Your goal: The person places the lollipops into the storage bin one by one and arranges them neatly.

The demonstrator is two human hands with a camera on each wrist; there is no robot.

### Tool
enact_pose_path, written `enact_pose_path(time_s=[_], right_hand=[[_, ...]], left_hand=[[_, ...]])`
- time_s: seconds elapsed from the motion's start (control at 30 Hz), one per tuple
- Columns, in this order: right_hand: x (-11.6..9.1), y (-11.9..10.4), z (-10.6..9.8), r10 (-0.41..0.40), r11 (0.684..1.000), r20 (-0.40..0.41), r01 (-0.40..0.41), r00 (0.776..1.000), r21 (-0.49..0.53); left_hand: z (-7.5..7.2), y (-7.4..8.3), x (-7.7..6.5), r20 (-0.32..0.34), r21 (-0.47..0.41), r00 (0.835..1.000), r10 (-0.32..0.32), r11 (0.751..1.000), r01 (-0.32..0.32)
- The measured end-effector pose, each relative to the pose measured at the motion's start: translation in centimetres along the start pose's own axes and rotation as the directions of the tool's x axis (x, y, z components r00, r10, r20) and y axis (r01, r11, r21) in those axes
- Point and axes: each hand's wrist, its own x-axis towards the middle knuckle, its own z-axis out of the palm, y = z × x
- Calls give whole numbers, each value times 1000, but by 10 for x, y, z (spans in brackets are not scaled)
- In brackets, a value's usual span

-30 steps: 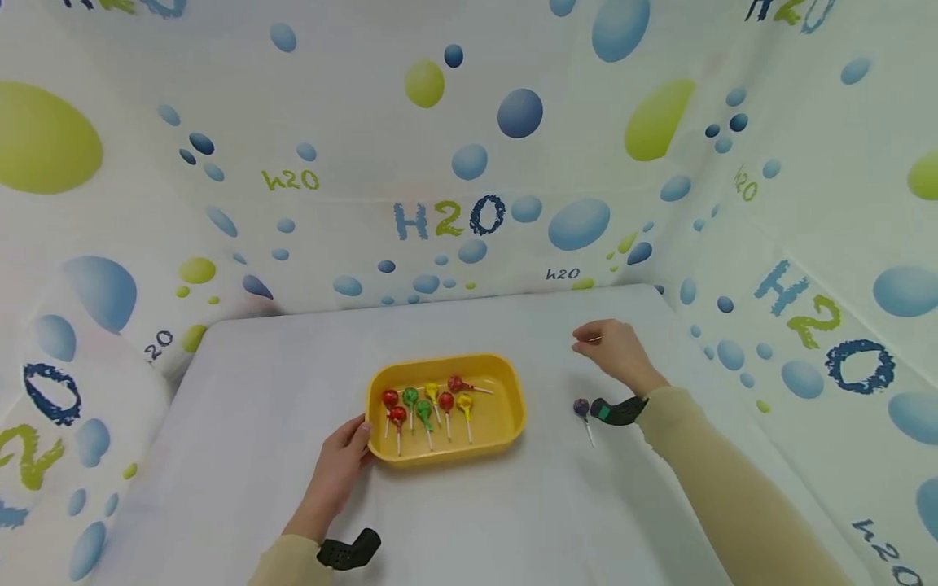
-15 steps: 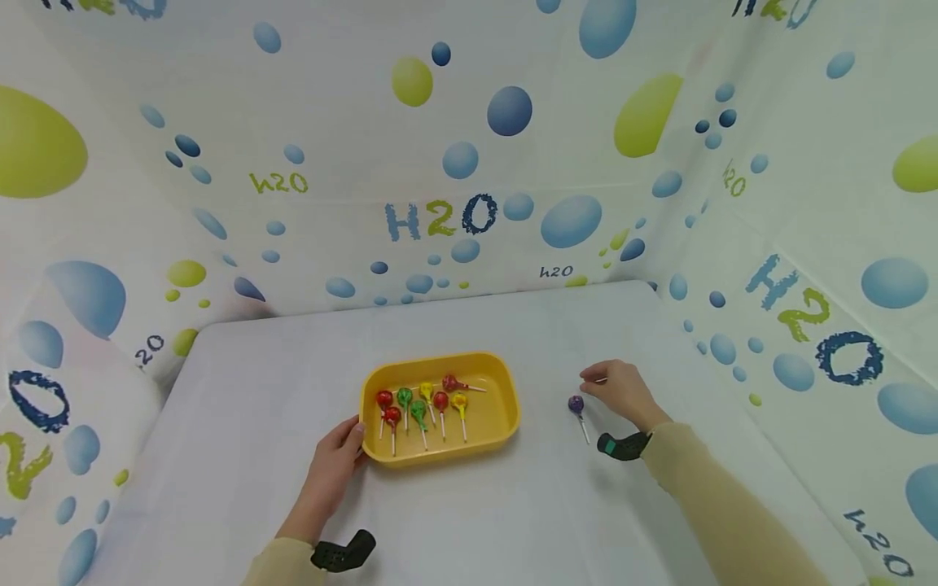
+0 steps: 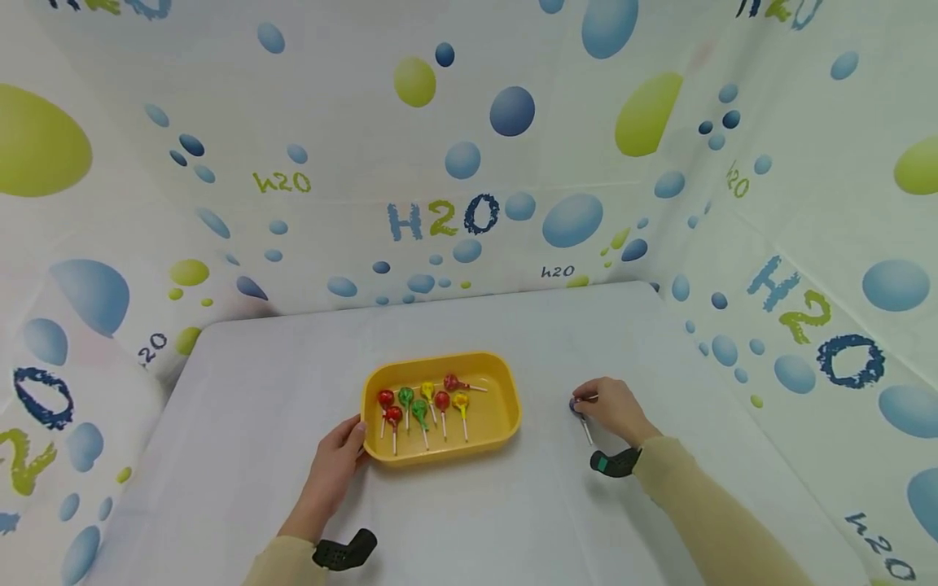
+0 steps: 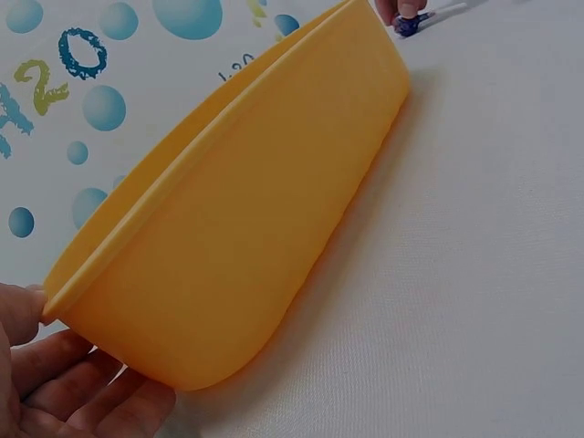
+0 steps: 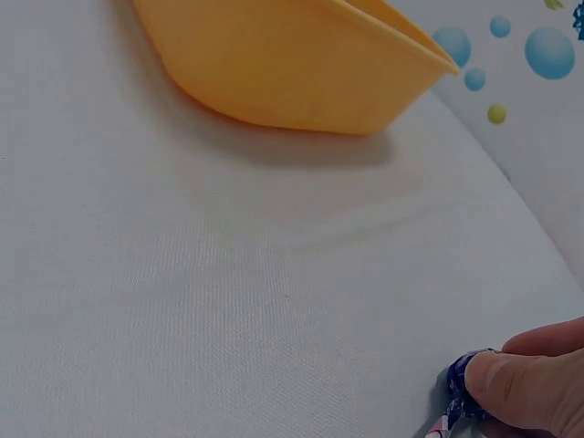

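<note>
My right hand (image 3: 615,407) is at a purple-wrapped lollipop (image 3: 575,404) lying on the white table, its white stick pointing toward me. In the right wrist view the thumb and fingers pinch the dark, shiny lollipop head (image 5: 459,383). A thin pale line shows between the fingertips in the head view; I cannot tell what it is. My left hand (image 3: 335,460) holds the left end of a yellow tray (image 3: 494,419). In the left wrist view its thumb lies at the rim, with the fingers against the outer wall.
Several red, green and yellow lollipops lie in the tray, among them a green lollipop (image 3: 420,409) and a red lollipop (image 3: 452,381) lying sideways. The white tabletop (image 3: 469,521) meets a bubble-patterned curtain (image 3: 330,106) at the back and sides.
My right hand has come down toward me from beyond the purple lollipop and now pinches its head. The left hand stays on the tray. The head view has shifted slightly.
</note>
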Motion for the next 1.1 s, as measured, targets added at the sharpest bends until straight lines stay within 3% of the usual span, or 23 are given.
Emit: enact_pose_path(time_s=[0.17,0.37,0.7,0.87,1.1], right_hand=[[1,-4,-3,-6,1000,-19,6,1000,-12],[9,-19,-20,-34,999,-32,33,999,-14],[20,-48,-46,-59,996,-72,64,996,67],[21,-68,-39,-45,994,-71,51,996,93],[25,-102,-10,-50,993,-63,56,997,101]], left_hand=[[-1,0,0,1,-5,1000,2,1000,-2],[-2,-1,0,-2,2,1000,-3,1000,3],[-1,-2,0,-7,-7,1000,-11,1000,11],[-1,-1,1,-4,-16,1000,-5,1000,5],[0,-1,0,-4,-15,1000,5,1000,-5]])
